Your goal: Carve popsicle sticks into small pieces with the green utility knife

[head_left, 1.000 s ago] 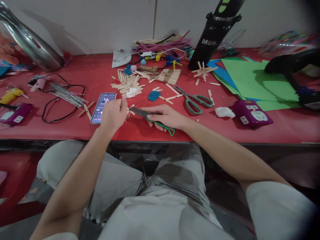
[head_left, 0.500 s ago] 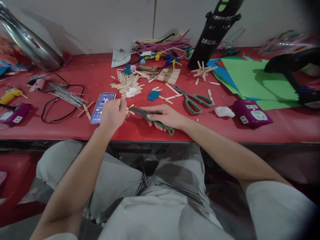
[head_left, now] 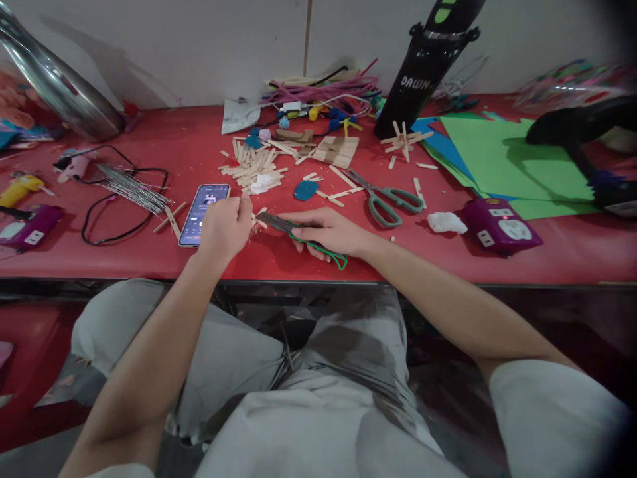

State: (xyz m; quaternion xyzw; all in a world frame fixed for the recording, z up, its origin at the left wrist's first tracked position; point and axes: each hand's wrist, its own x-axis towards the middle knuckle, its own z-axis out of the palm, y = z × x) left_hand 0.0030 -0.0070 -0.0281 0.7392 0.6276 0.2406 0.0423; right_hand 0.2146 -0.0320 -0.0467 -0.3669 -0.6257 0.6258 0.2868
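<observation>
My left hand [head_left: 226, 229] is closed, partly over the lower right of a lit phone [head_left: 205, 209]. Its fingertips pinch a small wooden craft stick [head_left: 261, 214], most of which the fingers hide. In my right hand [head_left: 333, 229] is a pair of pliers [head_left: 276, 223] with dark jaws and green handles, pointing left. The jaw tips are at the end of the stick; whether they grip it I cannot tell. Pale shavings lie under the two hands. Behind them are a heap of craft sticks [head_left: 249, 166] and a white crumpled lump [head_left: 262, 183].
Open grey-handled scissors [head_left: 391, 200] lie right of a blue oval piece [head_left: 305, 190]. Two purple power adapters [head_left: 503, 226] stand at the sides. A black DAWN holder [head_left: 421, 73], green paper [head_left: 527, 162], wires [head_left: 132, 186] and a steel bottle [head_left: 70, 79] surround the red table's work area.
Both hands, the stick and the pliers look almost the same as before. Only the phone's screen content differs slightly.
</observation>
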